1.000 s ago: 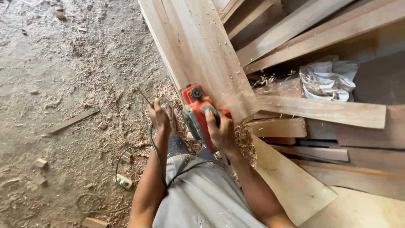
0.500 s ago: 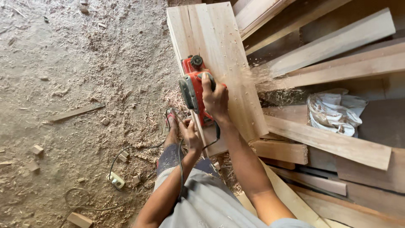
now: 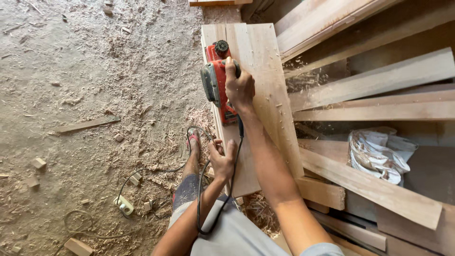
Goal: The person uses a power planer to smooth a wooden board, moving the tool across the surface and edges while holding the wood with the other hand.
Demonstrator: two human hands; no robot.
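My right hand point(image 3: 239, 87) grips the red electric planer point(image 3: 217, 80) on the pale wooden board point(image 3: 265, 95), left hand point(image 3: 222, 161) pressing its edge; even pressure advised.

**Soft daylight, sharp centre, stretched edges**

The scene is bright and evenly lit by diffuse daylight, warm in tone, with no hard beam or lamp in view. Shadows are soft and short: a faint one lies beneath the right hand point(image 3: 239, 87) on the pale plank point(image 3: 265, 57), and deeper shade fills the gaps between the stacked boards point(image 3: 379, 78) on the right. The dirt floor point(image 3: 71, 71) is lit flatly, its shavings clear and well resolved. There is no glare; the crumpled white bag point(image 3: 379, 154) is the brightest patch but keeps its detail. Focus holds across the middle. Straight board edges fan outward near the borders, a wide-lens stretch, and the forearms at the bottom edge look slightly soft.
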